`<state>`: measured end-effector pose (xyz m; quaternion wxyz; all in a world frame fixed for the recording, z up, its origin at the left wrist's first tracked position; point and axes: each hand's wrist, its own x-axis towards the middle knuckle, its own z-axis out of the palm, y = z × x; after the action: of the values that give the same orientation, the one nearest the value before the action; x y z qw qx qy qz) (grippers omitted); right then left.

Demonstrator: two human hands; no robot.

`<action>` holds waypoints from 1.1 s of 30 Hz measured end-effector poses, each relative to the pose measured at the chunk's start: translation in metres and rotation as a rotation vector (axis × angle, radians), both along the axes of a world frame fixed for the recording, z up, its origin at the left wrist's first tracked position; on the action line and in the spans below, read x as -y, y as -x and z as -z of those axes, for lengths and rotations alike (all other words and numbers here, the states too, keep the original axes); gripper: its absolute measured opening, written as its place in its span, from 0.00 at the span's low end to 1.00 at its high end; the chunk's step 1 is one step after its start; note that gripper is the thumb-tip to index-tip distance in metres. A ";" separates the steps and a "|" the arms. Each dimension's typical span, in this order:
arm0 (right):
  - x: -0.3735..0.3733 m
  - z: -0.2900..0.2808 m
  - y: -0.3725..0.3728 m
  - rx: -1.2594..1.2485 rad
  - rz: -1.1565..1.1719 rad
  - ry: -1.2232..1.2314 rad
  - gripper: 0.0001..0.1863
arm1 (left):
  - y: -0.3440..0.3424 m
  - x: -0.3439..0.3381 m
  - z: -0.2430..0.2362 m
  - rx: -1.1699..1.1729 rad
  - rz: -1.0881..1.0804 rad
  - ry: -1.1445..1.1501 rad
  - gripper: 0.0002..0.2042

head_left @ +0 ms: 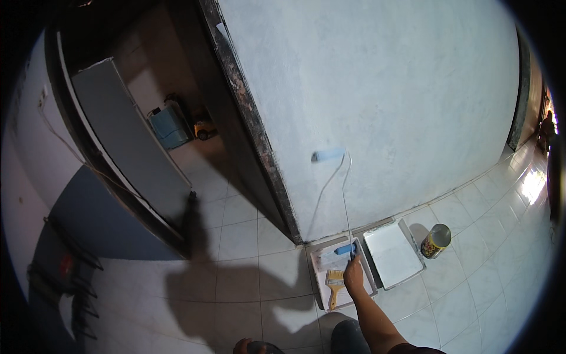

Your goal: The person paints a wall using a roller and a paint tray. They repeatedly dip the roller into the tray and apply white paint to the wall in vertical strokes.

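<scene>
My right hand point(353, 277) is closed round the handle of a paint roller point(346, 200), whose long wire frame reaches up to the wall. The roller's blue sleeve point(328, 155) is against the pale painted wall point(389, 88). Below my right hand lies a paint tray point(322, 297) with a wooden-handled paintbrush point(335, 284) in it. A small blue cylinder point(343, 249), perhaps another roller, rests at the tray's far end. Only a bit of my left hand point(242, 346) shows at the lower edge, beside my dark-clothed knee; its fingers are mostly cut off.
A second tray point(421, 266) with white paint stands right of the first, and a can point(436, 241) beyond it. Left of the wall is a doorway with a dark frame point(236, 118). Dark chairs point(62, 259) stand at far left on the tiled floor point(236, 277).
</scene>
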<state>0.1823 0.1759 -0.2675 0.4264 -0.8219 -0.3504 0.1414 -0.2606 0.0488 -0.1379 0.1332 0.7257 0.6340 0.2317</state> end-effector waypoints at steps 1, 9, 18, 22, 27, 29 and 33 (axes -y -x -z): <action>-0.017 -0.022 -0.009 0.026 0.002 -0.081 0.26 | 0.001 -0.002 0.002 0.001 0.014 0.002 0.28; -0.087 -0.231 -0.104 0.211 0.036 -0.175 0.25 | -0.001 -0.015 0.041 -0.021 0.106 -0.097 0.30; 0.020 0.056 -0.076 0.093 0.034 -0.024 0.27 | 0.003 -0.011 0.028 -0.029 0.026 0.016 0.30; 0.031 0.042 -0.054 0.058 0.058 0.119 0.25 | 0.010 0.003 0.018 -0.023 -0.006 -0.002 0.30; -0.031 -0.071 -0.093 0.112 0.021 -0.148 0.22 | 0.006 -0.007 0.017 -0.027 0.033 0.005 0.28; -0.052 -0.158 -0.103 0.270 0.035 -0.236 0.22 | 0.003 -0.011 0.026 -0.043 0.032 -0.013 0.28; -0.068 -0.254 -0.119 0.174 -0.005 -0.191 0.25 | -0.014 -0.019 0.018 0.009 0.070 0.028 0.27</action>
<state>0.3012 0.2444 -0.0133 0.4703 -0.7858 -0.4001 0.0366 -0.2465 0.0674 -0.1561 0.1541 0.7444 0.6108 0.2214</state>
